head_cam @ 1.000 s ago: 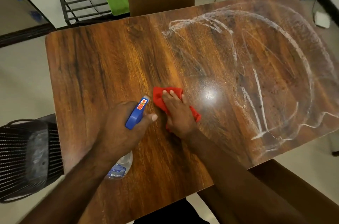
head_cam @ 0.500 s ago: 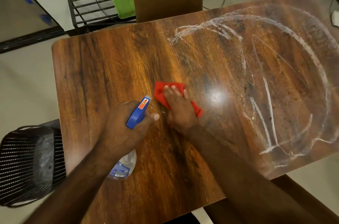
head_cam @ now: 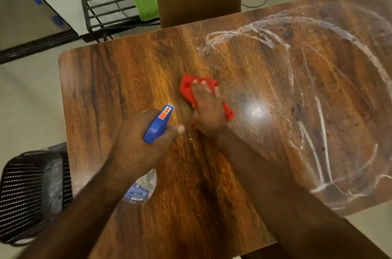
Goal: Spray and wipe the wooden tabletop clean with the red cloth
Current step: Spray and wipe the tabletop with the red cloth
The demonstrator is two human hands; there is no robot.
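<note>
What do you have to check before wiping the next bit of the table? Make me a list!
1. Red cloth lies flat under the right hand on the tabletop: ok.
2. Left hand has a firm grip on the spray bottle: ok.
3. Nozzle points away from the person: ok.
4. White streaks on the right side are wiped off: not ok.
5. Enough liquid is left in the spray bottle: cannot tell.
</note>
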